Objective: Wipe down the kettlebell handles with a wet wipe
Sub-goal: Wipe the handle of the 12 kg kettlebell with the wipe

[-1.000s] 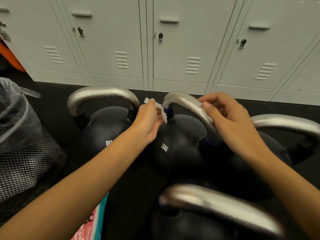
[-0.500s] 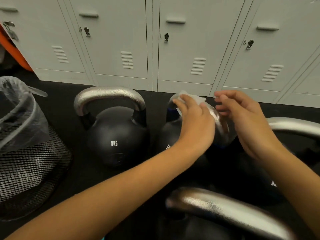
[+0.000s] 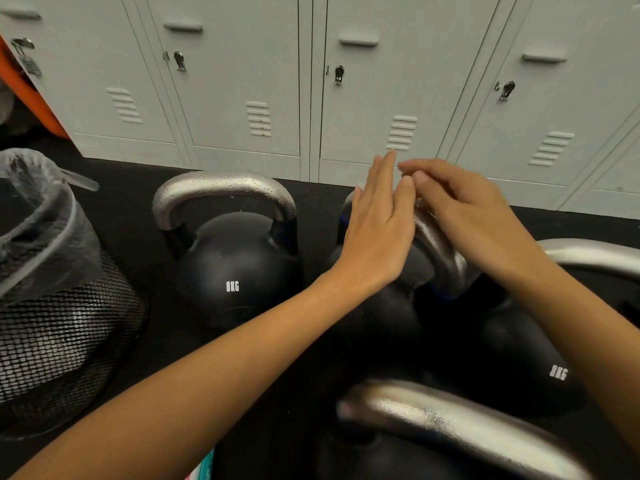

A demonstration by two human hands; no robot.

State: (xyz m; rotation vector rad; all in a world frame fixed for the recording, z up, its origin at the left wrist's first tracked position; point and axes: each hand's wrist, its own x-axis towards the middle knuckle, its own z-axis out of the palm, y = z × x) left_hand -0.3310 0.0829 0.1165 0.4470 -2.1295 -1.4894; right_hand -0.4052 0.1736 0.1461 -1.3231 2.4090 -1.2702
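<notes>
Several black kettlebells with silver handles stand on the dark floor. My left hand [image 3: 377, 230] lies flat, fingers straight, against the left side of the middle kettlebell's handle [image 3: 441, 261]. My right hand [image 3: 474, 216] rests over the same handle from the right, fingers loosely bent, its fingertips meeting those of the left hand. The wet wipe is hidden; I cannot tell whether it lies under my left palm. An 8KG kettlebell [image 3: 232, 275] stands to the left, another 8KG kettlebell [image 3: 540, 368] to the right. A fourth kettlebell's handle [image 3: 450, 420] is nearest to me.
A black mesh waste bin [image 3: 62, 334] with a plastic liner stands at the left. Grey lockers [image 3: 242, 81] line the back. A corner of a wipe packet [image 3: 204, 469] shows at the bottom edge under my left forearm.
My left hand slid from the handle's left foot up over its top and flattened out. The white wipe, visible before, is now out of sight. My right hand let go of the handle and stayed by it.
</notes>
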